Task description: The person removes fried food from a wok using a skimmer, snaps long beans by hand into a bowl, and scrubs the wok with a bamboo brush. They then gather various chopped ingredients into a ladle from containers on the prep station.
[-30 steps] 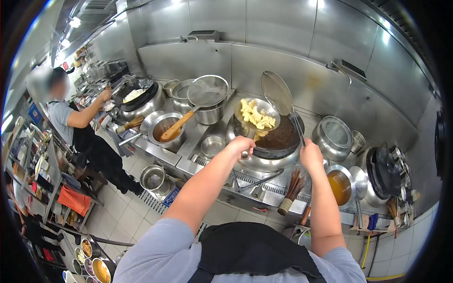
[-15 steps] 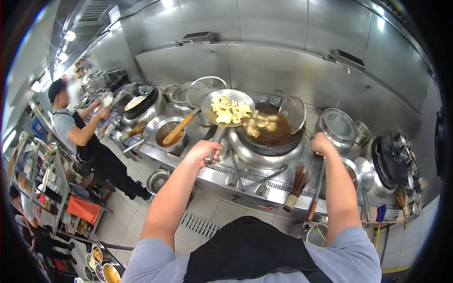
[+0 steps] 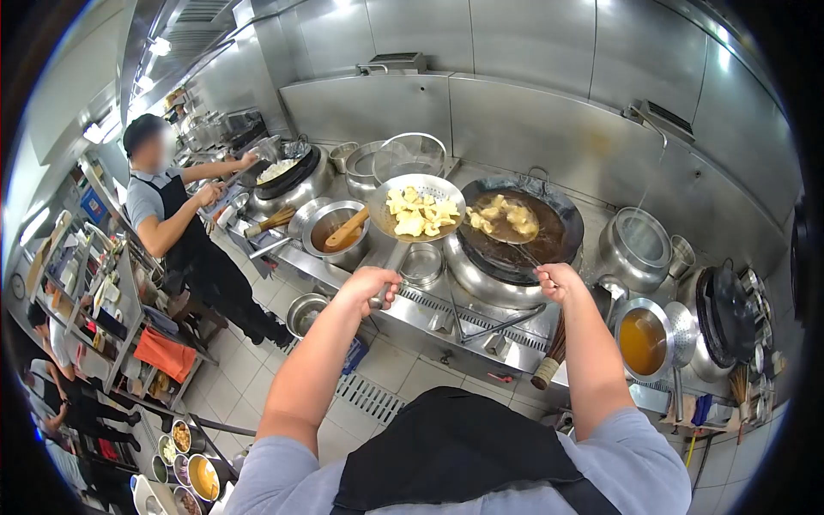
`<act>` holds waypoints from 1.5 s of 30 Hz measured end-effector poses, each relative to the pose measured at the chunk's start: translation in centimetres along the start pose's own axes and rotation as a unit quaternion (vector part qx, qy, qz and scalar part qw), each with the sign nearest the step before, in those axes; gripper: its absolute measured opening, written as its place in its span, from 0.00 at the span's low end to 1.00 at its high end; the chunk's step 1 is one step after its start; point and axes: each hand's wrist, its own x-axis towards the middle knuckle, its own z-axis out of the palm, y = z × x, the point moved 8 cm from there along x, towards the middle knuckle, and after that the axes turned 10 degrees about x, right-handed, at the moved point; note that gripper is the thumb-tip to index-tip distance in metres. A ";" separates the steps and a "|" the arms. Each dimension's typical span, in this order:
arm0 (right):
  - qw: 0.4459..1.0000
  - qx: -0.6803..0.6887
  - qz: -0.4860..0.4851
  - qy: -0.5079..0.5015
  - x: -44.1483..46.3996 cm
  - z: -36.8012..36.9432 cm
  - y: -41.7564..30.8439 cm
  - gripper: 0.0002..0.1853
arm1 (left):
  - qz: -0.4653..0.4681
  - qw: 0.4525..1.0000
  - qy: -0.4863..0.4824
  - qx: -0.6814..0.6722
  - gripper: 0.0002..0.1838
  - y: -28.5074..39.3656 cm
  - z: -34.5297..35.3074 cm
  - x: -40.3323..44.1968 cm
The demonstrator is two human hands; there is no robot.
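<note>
My left hand (image 3: 372,287) is closed around the handle of a perforated metal skimmer (image 3: 390,225). Yellow, irregular food pieces (image 3: 422,212) lie in its bowl, held level just left of the wok. My right hand (image 3: 558,281) grips the thin handle of a wire strainer (image 3: 529,256). The strainer's head is down in the wok (image 3: 573,221), mostly hidden under more battered-looking yellow pieces (image 3: 506,219) in brown oil (image 3: 549,236). What these pieces are I cannot tell.
Left of the skimmer stands a pot (image 3: 336,251) with a wooden-handled tool across it. A bowl of orange liquid (image 3: 643,341) sits at right, near a bamboo brush (image 3: 552,360) and a lidded pot (image 3: 635,249). A co-worker (image 3: 176,206) works at another wok on the left.
My right hand has moved left, bringing the strainer from the wok's right side down under the pieces in the oil. The skimmer stays level. The camera view has shifted slightly.
</note>
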 end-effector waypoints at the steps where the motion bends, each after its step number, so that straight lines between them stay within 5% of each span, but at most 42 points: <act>1: 1.000 0.001 -0.001 -0.001 0.4 0.2 0.3 0.04 | -0.007 1.000 -0.003 -0.007 0.09 -0.3 0.0 -0.1; 7: 0.980 -0.120 -0.145 0.058 0.0 -1.7 -2.2 0.07 | -0.018 1.000 0.005 0.001 0.08 -1.9 -0.3 -0.7; 14: 0.937 -0.306 -0.145 0.083 -1.5 -6.5 -5.1 0.05 | -0.035 0.999 0.017 0.008 0.06 -4.1 -1.1 -0.9; 20: 0.970 -0.219 -0.095 0.041 -2.0 -5.1 -3.3 0.19 | -0.063 0.997 0.032 0.025 0.05 -6.0 -1.9 -0.2; 27: 0.976 -0.201 -0.079 0.030 -2.8 -4.8 -1.8 0.22 | -0.077 0.997 0.017 0.013 0.05 -7.1 -2.1 0.5; 32: 0.982 -0.173 -0.058 -0.051 -5.1 -3.9 -1.0 0.06 | -0.063 0.997 0.024 0.025 0.04 -7.3 -2.0 0.9; 45: 0.983 -0.144 -0.117 0.013 -12.1 -2.4 -4.5 0.04 | -0.048 0.999 0.001 0.019 0.04 -9.0 -1.7 2.4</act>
